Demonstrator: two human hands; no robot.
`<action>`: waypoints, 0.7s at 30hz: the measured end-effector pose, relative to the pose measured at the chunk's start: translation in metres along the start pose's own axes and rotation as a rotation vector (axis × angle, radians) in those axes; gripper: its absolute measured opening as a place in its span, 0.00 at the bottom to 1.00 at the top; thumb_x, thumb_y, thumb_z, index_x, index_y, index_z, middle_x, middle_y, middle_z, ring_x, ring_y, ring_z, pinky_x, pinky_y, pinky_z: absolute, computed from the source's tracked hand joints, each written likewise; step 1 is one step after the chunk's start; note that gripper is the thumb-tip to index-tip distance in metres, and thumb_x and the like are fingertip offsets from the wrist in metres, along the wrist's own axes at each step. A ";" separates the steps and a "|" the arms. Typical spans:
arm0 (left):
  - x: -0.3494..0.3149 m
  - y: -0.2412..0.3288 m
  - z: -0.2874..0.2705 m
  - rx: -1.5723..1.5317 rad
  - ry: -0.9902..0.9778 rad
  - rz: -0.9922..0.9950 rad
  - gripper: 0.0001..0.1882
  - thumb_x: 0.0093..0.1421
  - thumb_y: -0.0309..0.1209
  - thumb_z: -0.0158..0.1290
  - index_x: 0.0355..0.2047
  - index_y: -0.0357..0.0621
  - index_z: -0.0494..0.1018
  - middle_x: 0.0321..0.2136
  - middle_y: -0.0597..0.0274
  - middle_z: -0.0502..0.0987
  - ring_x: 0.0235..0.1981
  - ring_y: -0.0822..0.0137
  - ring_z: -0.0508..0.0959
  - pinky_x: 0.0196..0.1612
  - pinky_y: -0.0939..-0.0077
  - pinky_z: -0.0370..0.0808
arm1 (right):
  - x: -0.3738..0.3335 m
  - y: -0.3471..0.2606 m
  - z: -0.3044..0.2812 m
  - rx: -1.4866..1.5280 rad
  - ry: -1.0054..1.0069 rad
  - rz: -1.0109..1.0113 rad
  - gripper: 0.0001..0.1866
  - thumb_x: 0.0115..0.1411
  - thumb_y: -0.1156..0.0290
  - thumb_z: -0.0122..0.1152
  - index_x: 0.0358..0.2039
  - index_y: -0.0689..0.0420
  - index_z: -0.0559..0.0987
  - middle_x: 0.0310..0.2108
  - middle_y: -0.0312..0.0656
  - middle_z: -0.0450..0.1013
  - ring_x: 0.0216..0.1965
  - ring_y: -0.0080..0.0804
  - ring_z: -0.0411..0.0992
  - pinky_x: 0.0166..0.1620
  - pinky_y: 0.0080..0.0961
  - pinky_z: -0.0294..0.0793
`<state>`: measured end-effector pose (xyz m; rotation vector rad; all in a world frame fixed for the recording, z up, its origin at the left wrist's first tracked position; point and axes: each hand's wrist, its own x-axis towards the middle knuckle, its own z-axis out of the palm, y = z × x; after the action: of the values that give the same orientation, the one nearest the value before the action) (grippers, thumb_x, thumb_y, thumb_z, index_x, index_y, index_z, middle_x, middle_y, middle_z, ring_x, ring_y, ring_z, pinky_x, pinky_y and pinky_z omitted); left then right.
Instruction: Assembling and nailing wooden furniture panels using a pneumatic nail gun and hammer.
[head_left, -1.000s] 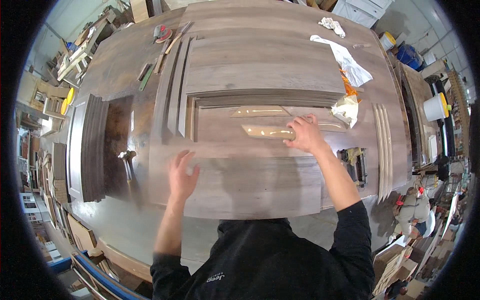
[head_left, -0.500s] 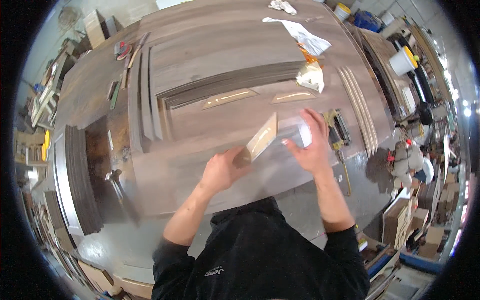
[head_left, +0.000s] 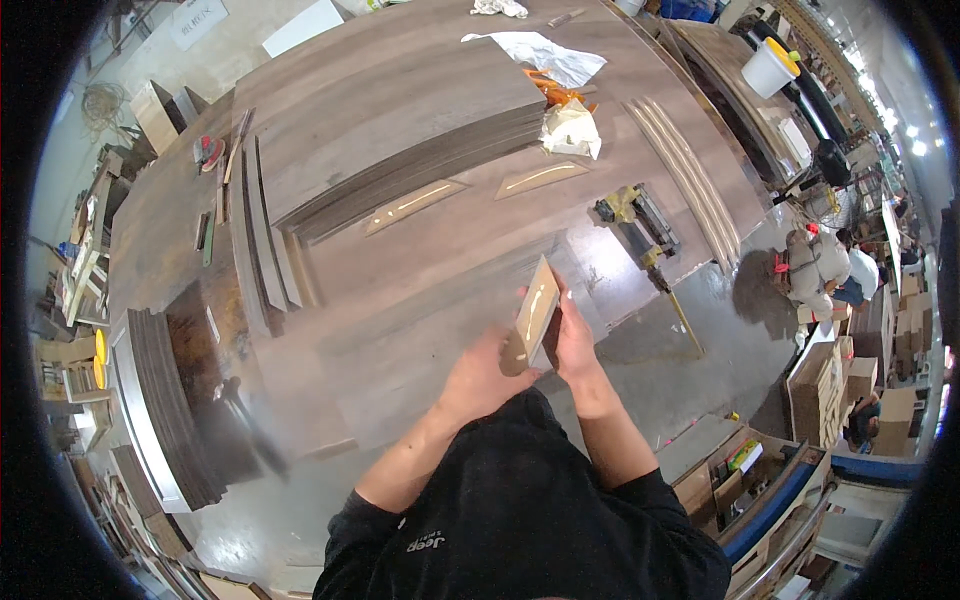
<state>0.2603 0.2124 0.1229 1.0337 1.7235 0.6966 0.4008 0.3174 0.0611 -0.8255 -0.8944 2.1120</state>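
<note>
Close to my body, above the near edge of the table, I hold a small slant-ended wood piece with a wavy bead of pale glue on its face. My left hand, slightly blurred, closes on its lower left end. Along its right side my right hand grips it, with some fingers hidden behind. Two similar wood pieces, one on the left and one on the right, lie flat beyond my hands, each with a glue line on top.
A nail gun with a yellow hose lies right of my hands. Long strips lie beyond it. Stacked grey-brown boards fill the table's middle, with a crumpled bag on their corner. More panels and a blurred hammer are at left.
My right hand, apart from the wood piece before, now grips its right side. The piece has come nearer my body and turned more upright. The whole view has shifted.
</note>
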 end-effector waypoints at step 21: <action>-0.001 -0.027 0.033 -1.351 -0.036 -0.243 0.35 0.75 0.58 0.28 0.62 0.41 0.65 0.50 0.55 0.75 0.47 0.60 0.77 0.52 0.62 0.75 | -0.025 -0.026 0.052 -1.617 0.003 -0.764 0.24 0.56 0.59 0.62 0.55 0.39 0.81 0.65 0.40 0.63 0.65 0.52 0.59 0.65 0.55 0.55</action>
<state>0.2822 0.1985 0.0899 -0.1107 0.9166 1.3481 0.3846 0.2938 0.1175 -0.8888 -2.4185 0.4093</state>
